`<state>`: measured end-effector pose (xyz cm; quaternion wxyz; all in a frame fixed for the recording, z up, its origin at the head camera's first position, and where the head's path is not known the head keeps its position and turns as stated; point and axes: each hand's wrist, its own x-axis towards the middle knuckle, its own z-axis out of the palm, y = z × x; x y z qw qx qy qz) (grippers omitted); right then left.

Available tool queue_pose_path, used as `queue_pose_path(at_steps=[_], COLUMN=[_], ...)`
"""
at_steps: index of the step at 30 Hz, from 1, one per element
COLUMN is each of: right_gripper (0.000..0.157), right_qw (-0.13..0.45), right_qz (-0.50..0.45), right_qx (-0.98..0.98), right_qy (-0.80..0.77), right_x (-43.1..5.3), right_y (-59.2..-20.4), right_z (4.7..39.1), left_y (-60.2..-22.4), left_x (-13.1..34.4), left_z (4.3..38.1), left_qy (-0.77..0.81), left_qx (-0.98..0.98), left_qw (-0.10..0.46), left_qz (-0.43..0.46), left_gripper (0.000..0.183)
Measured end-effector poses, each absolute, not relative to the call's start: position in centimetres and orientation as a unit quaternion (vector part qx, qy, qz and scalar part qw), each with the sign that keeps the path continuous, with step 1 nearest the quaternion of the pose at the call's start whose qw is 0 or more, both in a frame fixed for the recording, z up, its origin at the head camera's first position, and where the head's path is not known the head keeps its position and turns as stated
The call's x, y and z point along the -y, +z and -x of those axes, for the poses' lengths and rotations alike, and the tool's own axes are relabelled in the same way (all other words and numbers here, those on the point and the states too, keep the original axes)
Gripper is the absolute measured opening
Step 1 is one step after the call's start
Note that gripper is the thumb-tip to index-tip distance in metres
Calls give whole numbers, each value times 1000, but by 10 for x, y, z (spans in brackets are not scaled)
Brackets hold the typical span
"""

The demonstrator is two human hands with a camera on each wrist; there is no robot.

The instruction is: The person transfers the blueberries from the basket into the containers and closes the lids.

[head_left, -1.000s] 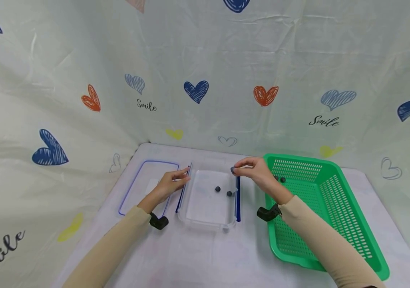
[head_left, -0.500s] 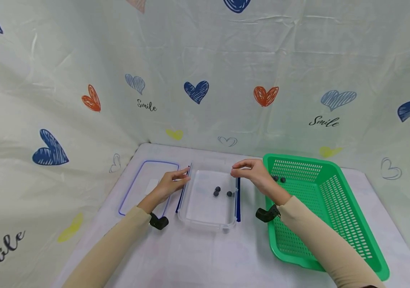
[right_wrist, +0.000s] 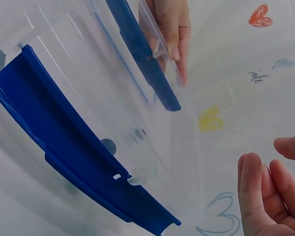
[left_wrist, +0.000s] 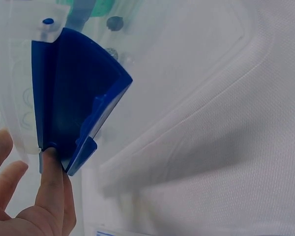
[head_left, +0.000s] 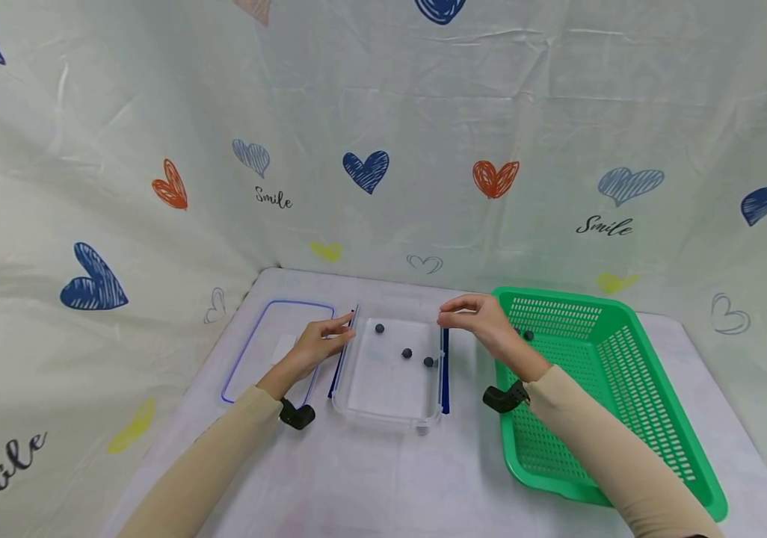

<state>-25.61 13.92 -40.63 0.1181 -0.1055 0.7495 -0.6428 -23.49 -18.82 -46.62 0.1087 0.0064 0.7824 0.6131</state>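
Note:
A clear plastic box (head_left: 386,416) with blue side latches stands mid-table. My left hand (head_left: 319,345) pinches its left wall near the far end, fingers beside the blue latch (left_wrist: 73,93). Inside the box lie three small dark round balls, resembling blueberries: one at the far left (head_left: 380,328), one near the middle (head_left: 407,353), one by the right wall (head_left: 428,362). Over the right wall's far end hovers my right hand (head_left: 481,326), holding nothing; in the right wrist view its thumb stands apart from the fingertips (right_wrist: 250,172).
A green basket (head_left: 666,403) stands right of the box, under my right forearm. A dark ball (head_left: 528,335) shows in its far left corner, with another partly hidden by my wrist. A clear lid with a blue rim (head_left: 247,345) lies left of the box.
My right hand has let go of a dark ball, which dropped into the box and now lies at its far left. The right hand has shifted slightly; the left has stayed put.

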Motion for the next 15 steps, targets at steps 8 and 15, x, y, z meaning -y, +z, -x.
queue_pose_path(at_steps=[8,15], right_gripper=[35,33], right_qw=[113,100], right_qz=[87,75], right_qx=[-763,-769], right_qy=[-630,-627], right_x=[-152,-172], right_y=[-407,-404], right_z=[257,259], left_y=[-470,-468], left_x=[189,189], left_z=[236,236], left_qy=[613,609], left_qx=[-782,-786], left_qw=[112,106], left_qz=[-7,-8], left_gripper=[52,51])
